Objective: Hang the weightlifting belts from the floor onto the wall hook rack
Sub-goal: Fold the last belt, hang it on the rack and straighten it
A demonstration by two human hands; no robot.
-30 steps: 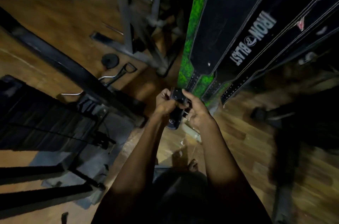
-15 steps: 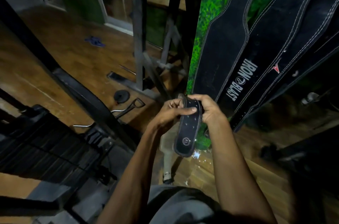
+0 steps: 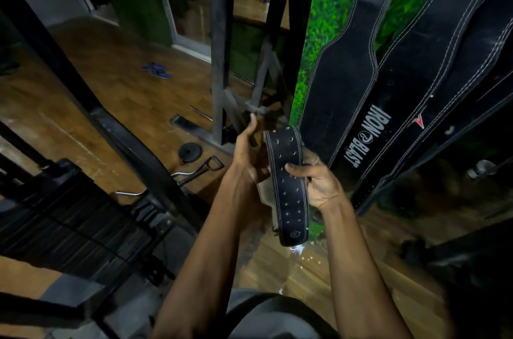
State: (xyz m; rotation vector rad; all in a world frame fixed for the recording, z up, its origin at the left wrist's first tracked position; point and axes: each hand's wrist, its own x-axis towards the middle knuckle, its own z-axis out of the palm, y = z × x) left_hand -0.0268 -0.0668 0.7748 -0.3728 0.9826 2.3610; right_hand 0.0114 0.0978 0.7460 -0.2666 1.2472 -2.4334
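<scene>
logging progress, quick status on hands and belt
Right hand grips the belt strap; left hand open beside it. Strap not yet hung; hanging belts close on the right. Hook rack not in view.

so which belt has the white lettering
The hanging belt just right of the held belt; it reads IRON BLAST, while the leftmost hanging belt is plain.

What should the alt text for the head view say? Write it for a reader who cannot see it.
A person's right hand grips the perforated end of a black weightlifting belt, while the left hand is raised beside it with fingers extended. Other black belts, one marked IRON BLAST, hang against a green wall, above a wooden floor.
</scene>
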